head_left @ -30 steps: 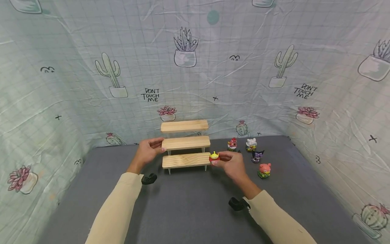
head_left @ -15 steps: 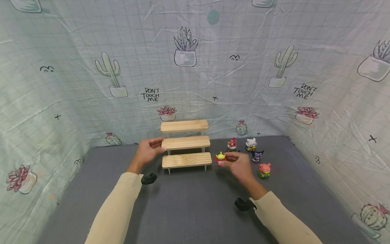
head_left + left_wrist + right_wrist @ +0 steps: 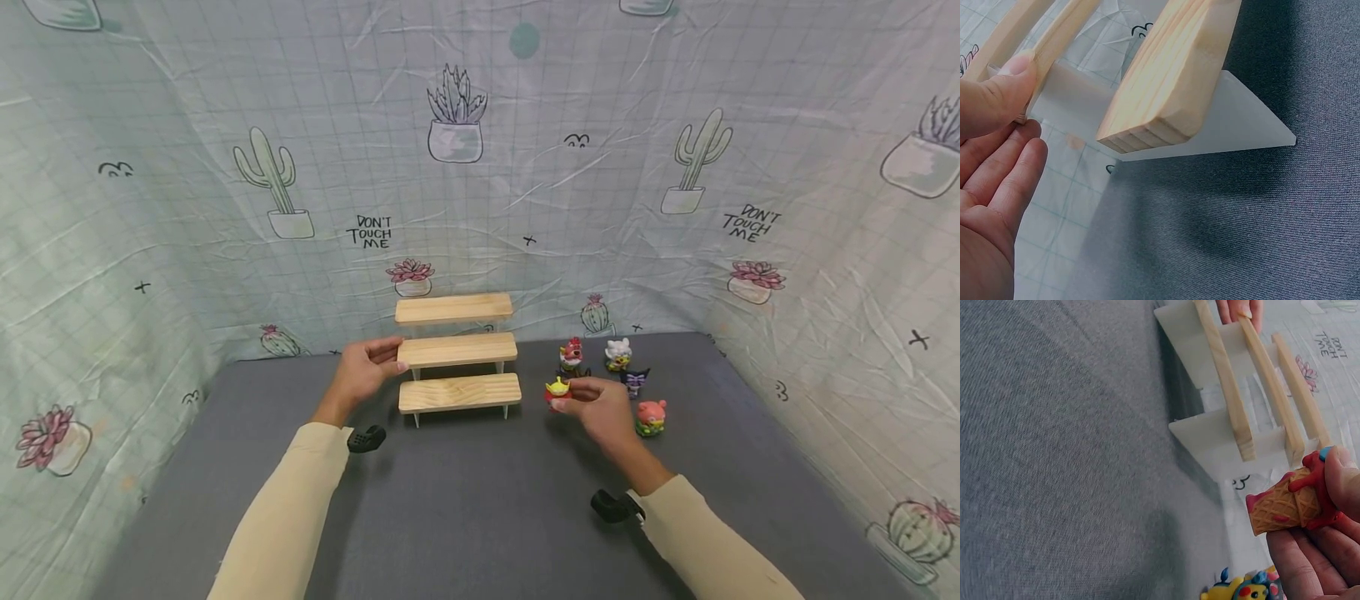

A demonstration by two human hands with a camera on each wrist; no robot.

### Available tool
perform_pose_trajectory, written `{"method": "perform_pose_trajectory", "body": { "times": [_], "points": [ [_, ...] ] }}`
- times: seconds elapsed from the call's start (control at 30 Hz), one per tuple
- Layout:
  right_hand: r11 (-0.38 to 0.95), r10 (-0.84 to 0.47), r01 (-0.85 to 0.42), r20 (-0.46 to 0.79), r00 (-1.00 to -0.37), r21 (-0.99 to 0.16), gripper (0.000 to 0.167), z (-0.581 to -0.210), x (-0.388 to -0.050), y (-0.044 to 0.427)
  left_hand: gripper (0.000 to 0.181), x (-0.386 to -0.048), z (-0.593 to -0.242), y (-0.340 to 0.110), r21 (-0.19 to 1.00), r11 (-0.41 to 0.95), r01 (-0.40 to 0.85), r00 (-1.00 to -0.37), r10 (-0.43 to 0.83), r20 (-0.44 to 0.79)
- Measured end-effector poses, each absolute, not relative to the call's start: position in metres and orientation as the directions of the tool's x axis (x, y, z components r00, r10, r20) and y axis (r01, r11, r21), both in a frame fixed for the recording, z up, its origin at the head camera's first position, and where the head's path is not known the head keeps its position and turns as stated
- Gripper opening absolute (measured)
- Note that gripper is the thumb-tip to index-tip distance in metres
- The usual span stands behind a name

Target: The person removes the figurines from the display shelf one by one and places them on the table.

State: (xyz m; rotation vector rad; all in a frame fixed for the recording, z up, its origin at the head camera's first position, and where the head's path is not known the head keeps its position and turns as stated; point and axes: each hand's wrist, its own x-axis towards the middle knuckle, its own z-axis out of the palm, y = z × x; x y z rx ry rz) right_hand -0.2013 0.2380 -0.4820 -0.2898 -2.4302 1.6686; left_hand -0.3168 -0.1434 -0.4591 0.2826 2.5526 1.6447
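Note:
A three-tier wooden display stand (image 3: pixel 459 393) with pale side supports stands near the back cloth. My left hand (image 3: pixel 358 377) pinches the left end of its middle board (image 3: pixel 1069 31), thumb on top and fingers beneath. Right of the stand, my right hand (image 3: pixel 603 412) holds a small ice cream cone figurine (image 3: pixel 1288 503) between thumb and fingers. The figurine has a waffle-patterned cone and red drips in the right wrist view; its yellow top shows in the head view. It is apart from the boards and above the grey surface.
Several small figurines stand at the right: a red one (image 3: pixel 571 354), a white one (image 3: pixel 618 355), a black and purple one (image 3: pixel 633 382) and a pink one (image 3: pixel 651 417). A cactus-print cloth (image 3: pixel 480 208) encloses the back and sides of the grey surface (image 3: pixel 480 517).
My right hand has moved rightward with the ice cream cone figurine, from beside the lowest board to nearer the other figurines. The left hand keeps its place on the stand.

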Motion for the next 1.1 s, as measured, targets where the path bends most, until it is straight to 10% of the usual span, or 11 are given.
{"method": "perform_pose_trajectory", "body": {
  "times": [1.1],
  "points": [
    [0.381, 0.306, 0.112, 0.011, -0.952, -0.918, 0.039, -0.496, -0.19, 0.267, 0.055, -0.321, -0.46, -0.145, 0.912, 0.396, 0.11, -0.976, 0.216, 0.024]
  ]
}}
